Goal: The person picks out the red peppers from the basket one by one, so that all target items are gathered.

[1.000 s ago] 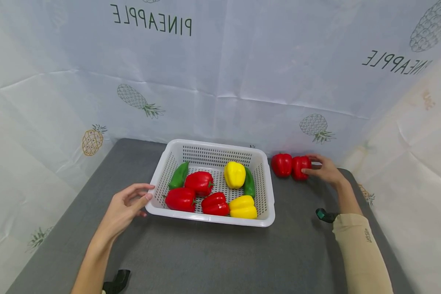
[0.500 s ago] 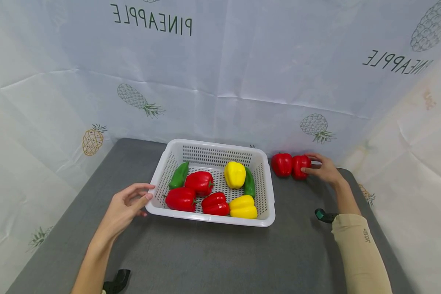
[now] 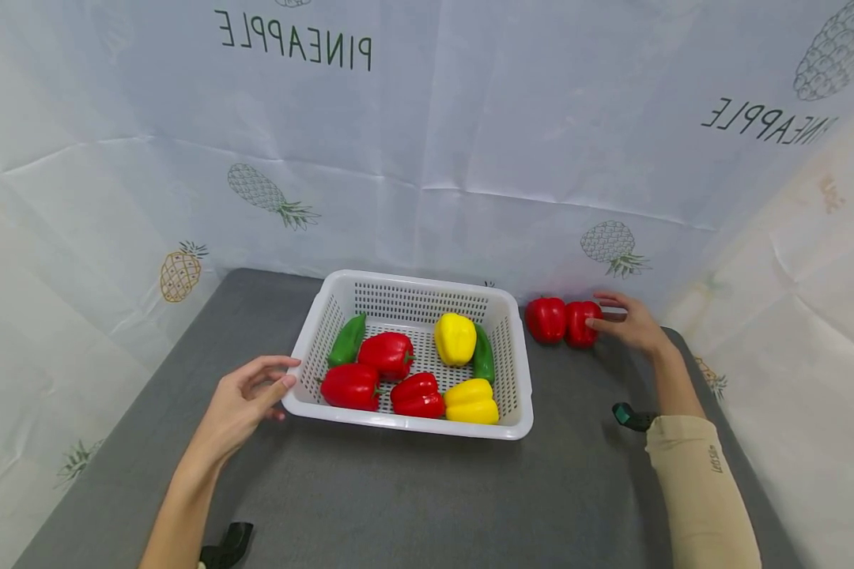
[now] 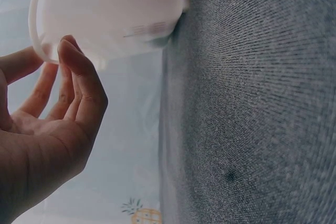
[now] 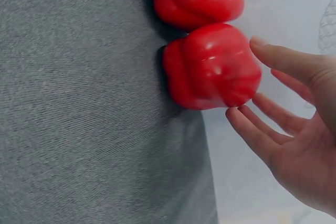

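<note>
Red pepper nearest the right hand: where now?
In the head view, that pepper sits right of the basket, between the other loose pepper and the right hand.

2 red peppers (image 3: pixel 579 325), side-by-side, R of wht basket (image 3: pixel 407 423)

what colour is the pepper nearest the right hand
Red; that pepper shows best in the right wrist view.

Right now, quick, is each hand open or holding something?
Left hand: closed, pinching the white plastic basket by its rim near one corner.
Right hand: open beside the nearer red bell pepper, not gripping it.
</note>
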`<state>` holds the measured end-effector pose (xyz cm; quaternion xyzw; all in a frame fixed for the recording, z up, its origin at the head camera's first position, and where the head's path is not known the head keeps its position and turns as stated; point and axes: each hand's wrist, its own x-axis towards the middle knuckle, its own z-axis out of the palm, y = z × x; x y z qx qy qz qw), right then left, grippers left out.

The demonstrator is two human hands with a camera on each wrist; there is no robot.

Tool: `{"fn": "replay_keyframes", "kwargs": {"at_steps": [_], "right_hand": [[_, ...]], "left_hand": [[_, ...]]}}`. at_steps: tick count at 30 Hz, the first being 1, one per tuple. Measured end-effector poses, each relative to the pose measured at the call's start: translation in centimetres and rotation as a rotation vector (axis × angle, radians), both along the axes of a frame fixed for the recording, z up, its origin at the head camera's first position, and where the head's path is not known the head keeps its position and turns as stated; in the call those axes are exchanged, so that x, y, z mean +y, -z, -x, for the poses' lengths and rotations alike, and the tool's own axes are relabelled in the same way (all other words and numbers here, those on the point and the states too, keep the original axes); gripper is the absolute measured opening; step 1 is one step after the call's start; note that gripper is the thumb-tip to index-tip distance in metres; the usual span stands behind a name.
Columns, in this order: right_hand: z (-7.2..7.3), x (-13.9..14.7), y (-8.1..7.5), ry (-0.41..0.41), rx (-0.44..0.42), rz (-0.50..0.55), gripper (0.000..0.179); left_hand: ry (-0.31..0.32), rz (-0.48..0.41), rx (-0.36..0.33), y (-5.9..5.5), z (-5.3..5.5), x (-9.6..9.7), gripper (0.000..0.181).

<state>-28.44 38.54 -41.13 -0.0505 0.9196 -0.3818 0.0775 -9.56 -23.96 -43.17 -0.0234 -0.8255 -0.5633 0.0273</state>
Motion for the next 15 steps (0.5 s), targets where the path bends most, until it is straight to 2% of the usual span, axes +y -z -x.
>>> {"fn": "replay_keyframes", "kwargs": {"at_steps": [7, 15], "right_hand": [[0.0, -0.6, -1.1, -0.012, 0.100, -0.025, 0.071], [-0.2, -2.8, -2.9, -0.062, 0.213, -0.048, 0.069]], "left_hand": [[-0.003, 0.009, 0.004, 0.0, 0.0, 0.0, 0.038], [-0.005, 0.002, 0.003, 0.0, -0.1, 0.0, 0.039]]}}
